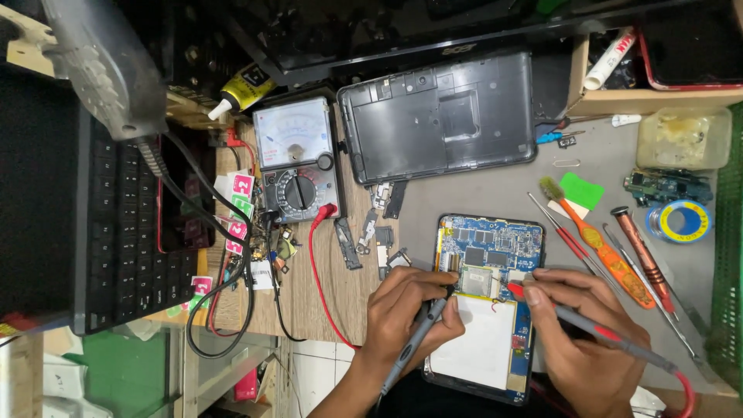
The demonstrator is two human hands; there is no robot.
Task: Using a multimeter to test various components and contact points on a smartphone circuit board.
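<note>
An opened tablet (489, 255) lies on the bench with its blue circuit board and white battery (476, 344) exposed. My left hand (406, 310) grips a dark grey probe (414, 348) whose tip rests near the board's lower left edge. My right hand (580, 340) holds a red-tipped probe (611, 338) with its point touching the board beside a metal shield. Both probe tips sit close together over the board.
An analog multimeter (298, 159) stands at the left with red and black leads. The tablet's grey back cover (441, 116) lies behind. Screwdrivers, a brush (596, 236), a solder spool (681, 220), a glue tube (240, 89), and a black keyboard (124, 232) surround the work area.
</note>
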